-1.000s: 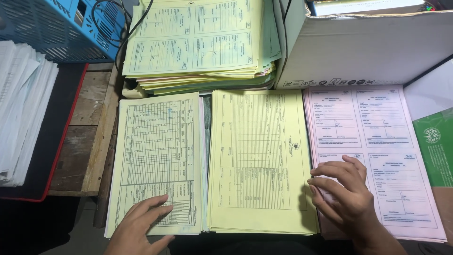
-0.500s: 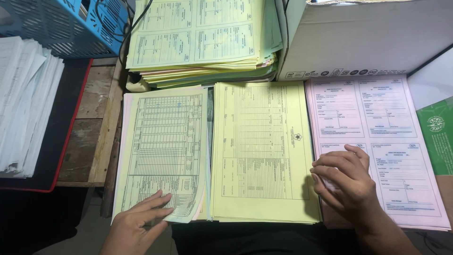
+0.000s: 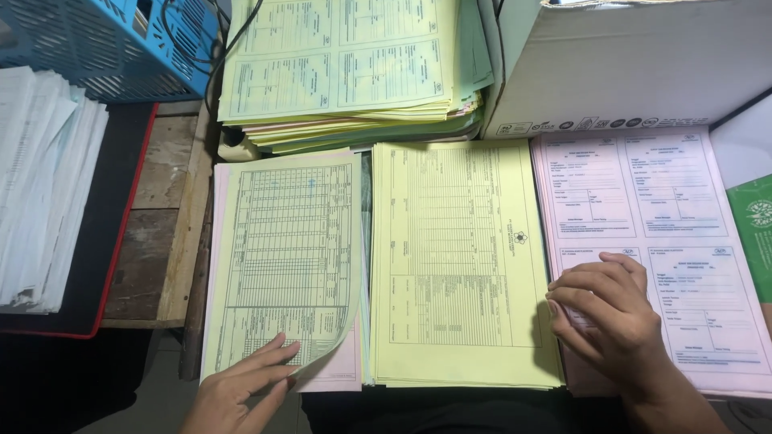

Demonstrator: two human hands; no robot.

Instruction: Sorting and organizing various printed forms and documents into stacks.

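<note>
The left hand (image 3: 241,386) lies at the near edge of the left pile of forms (image 3: 281,265), fingers stretched out flat. Its fingertips (image 3: 288,350) press on the lower right corner of the top pale yellow sheet (image 3: 289,249), and that corner curls up off a pink sheet (image 3: 342,371) below it — the fingers pinch nothing that I can see, they only push and lift the corner.

The right hand (image 3: 607,317) rests on the left edge of the pink pile (image 3: 667,233), near its lower corner, fingers loosely bent and spread over the paper. Whether it has a sheet between thumb and fingers I cannot tell, as the thumb is hidden.

Between the two hands lies a third pile, plain yellow forms (image 3: 458,257), touched by neither hand. Behind the piles stands a taller stack of yellow-green forms (image 3: 346,64), just beside a white cardboard box (image 3: 635,64). To the far left sit a blue plastic basket (image 3: 104,44) and a heap of white papers (image 3: 40,185) — well apart from the hands.
</note>
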